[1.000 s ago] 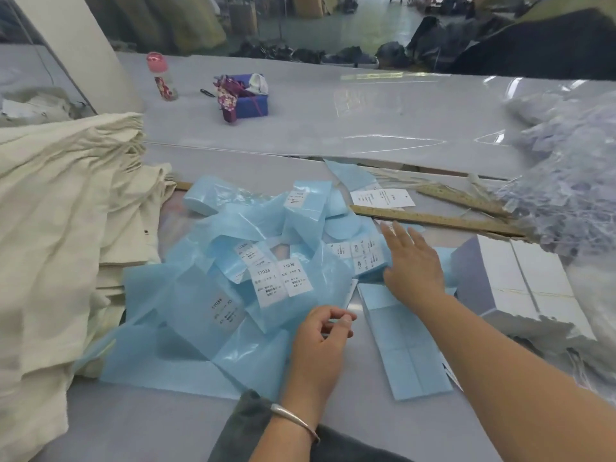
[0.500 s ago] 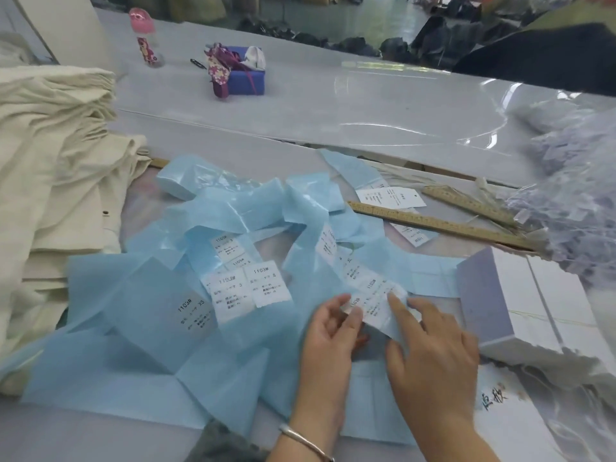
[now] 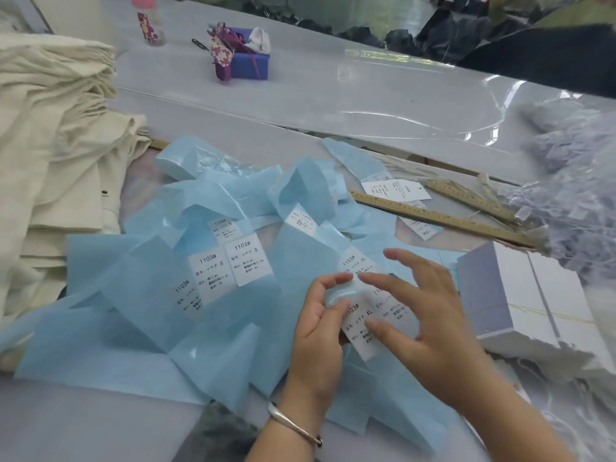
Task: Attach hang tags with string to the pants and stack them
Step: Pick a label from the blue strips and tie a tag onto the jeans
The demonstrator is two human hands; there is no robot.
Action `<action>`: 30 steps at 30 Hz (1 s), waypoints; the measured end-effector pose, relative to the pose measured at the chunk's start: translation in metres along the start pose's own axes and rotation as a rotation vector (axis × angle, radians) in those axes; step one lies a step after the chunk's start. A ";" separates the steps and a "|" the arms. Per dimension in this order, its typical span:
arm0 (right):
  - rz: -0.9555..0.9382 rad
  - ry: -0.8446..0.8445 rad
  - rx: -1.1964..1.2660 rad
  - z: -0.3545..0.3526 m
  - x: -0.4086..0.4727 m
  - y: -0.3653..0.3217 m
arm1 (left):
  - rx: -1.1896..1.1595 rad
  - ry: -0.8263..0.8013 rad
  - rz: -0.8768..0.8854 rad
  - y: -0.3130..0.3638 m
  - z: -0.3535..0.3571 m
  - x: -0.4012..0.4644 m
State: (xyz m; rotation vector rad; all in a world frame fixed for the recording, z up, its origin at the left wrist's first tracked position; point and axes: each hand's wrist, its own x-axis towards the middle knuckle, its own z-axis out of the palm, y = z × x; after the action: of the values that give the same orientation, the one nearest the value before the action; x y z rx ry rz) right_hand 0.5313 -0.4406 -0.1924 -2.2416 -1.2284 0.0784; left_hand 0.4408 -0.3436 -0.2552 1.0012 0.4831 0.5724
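Centrally, both hands work over a heap of pale blue backing sheets (image 3: 140, 295) spread on the grey table (image 3: 333, 95).

Left hand (image 3: 320, 331): fingers curled, thumb and forefinger pinching the edge of a white label strip (image 3: 363, 328) printed "1103#" and "XL"; silver bangle (image 3: 293, 425) on the wrist.

Right hand (image 3: 420, 315): fingers spread and mostly straight, forefinger tip at the strip's upper edge just beside the left forefinger, thumb pressing on the strip's face; no clamped grasp visible.

Further labels (image 3: 230, 271) marked "1103#" and "S" lie on the blue sheets to the left of the hands.

Cream pants (image 3: 56, 155), folded and stacked, occupy the left edge of the table, touching the blue sheets.

Two wooden rulers (image 3: 443, 216) lie beyond the hands, with a white hang tag (image 3: 396, 190) beside them.

White box (image 3: 520, 301) sits at right, just beside the right hand; a mass of pale lilac tags with strings (image 3: 570, 195) lies behind it.

Blue box (image 3: 251, 66) with floral cloth and a pink bottle (image 3: 148, 23) stand at the far side, well apart from the work.
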 end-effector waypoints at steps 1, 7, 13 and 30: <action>-0.006 -0.065 -0.009 -0.001 0.005 0.000 | -0.005 -0.011 -0.003 0.001 0.000 0.000; -0.049 -0.209 -0.051 -0.005 0.019 0.000 | -0.012 -0.023 -0.024 0.000 0.000 -0.001; -0.069 -0.100 0.011 -0.005 0.017 0.001 | 0.038 0.027 -0.018 -0.001 0.001 0.001; 0.244 0.108 1.266 -0.085 -0.055 0.011 | 0.275 0.146 -0.156 0.011 0.015 -0.001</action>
State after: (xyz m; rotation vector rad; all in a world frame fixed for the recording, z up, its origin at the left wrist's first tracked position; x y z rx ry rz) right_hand 0.5342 -0.5275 -0.1394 -1.2126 -0.5252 0.6248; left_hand 0.4472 -0.3495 -0.2386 1.1748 0.7782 0.4481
